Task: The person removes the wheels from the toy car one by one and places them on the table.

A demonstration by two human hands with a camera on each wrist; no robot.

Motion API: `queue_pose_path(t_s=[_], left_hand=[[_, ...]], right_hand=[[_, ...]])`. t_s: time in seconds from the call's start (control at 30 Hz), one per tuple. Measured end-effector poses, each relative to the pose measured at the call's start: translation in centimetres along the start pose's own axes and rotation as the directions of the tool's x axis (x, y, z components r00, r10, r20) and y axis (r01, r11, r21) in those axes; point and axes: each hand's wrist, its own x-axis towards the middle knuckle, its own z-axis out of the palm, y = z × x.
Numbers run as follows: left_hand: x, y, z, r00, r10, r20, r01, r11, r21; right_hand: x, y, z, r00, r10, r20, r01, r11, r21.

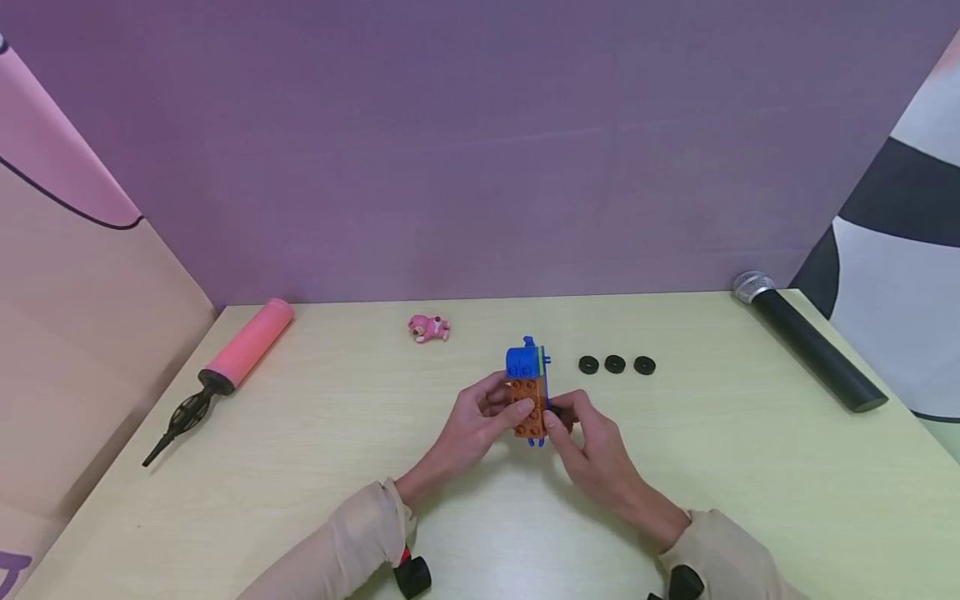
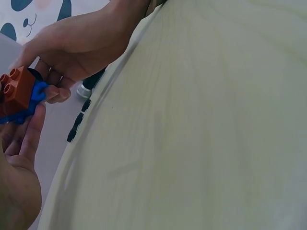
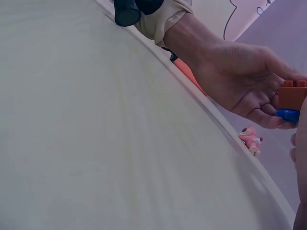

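A toy vehicle of building blocks [image 1: 528,390], orange studded bricks on a blue base with a blue rounded block at its far end, is held up over the table. My left hand [image 1: 475,423] grips it from the left, thumb on the orange bricks. From the right, my right hand [image 1: 597,454] pinches a black wheel [image 1: 555,410] against the vehicle's side; fingers cover most of the wheel. In the left wrist view the orange brick [image 2: 19,91] and the blue base show between both hands. Beyond the hands lie three black wheels [image 1: 615,364] in a row.
A pink bear figurine [image 1: 429,327] lies near the table's back edge. At the left is a pink hand pump [image 1: 251,343] with a black nozzle. A black microphone [image 1: 813,342] lies at the back right. A purple wall [image 1: 480,167] stands behind the table.
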Motion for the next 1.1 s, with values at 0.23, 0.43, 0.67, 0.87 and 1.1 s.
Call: queue_pose_path(t_s=[0.23, 0.43, 0.67, 0.87, 1.1], left_hand=[[0.0, 0.1, -0.3, 1.0, 0.016, 0.001, -0.016, 1.0, 0.005], [0.0, -0.1, -0.5, 0.999, 0.048, 0.002, -0.049, 0.999, 0.002], [0.0, -0.2, -0.6, 0.999, 0.048, 0.009, -0.048, 0.999, 0.017], [-0.2, -0.1, -0.5, 0.998, 0.05, 0.032, -0.051, 0.998, 0.036], [-0.1, -0.6, -0.5, 0.997, 0.052, 0.048, -0.055, 0.997, 0.047]], right_hand=[[-0.1, 0.2, 0.0, 0.998, 0.067, 0.018, -0.068, 0.993, 0.094], [-0.3, 0.8, 0.1, 1.0, 0.014, -0.002, -0.013, 0.997, 0.079], [0.0, 0.9, 0.1, 0.989, -0.148, -0.019, 0.148, 0.989, 0.013], [0.2, 0.6, 0.0, 0.969, -0.243, -0.04, 0.239, 0.967, -0.089], [0.2, 0.8, -0.1, 0.959, -0.28, -0.033, 0.272, 0.95, -0.151]])
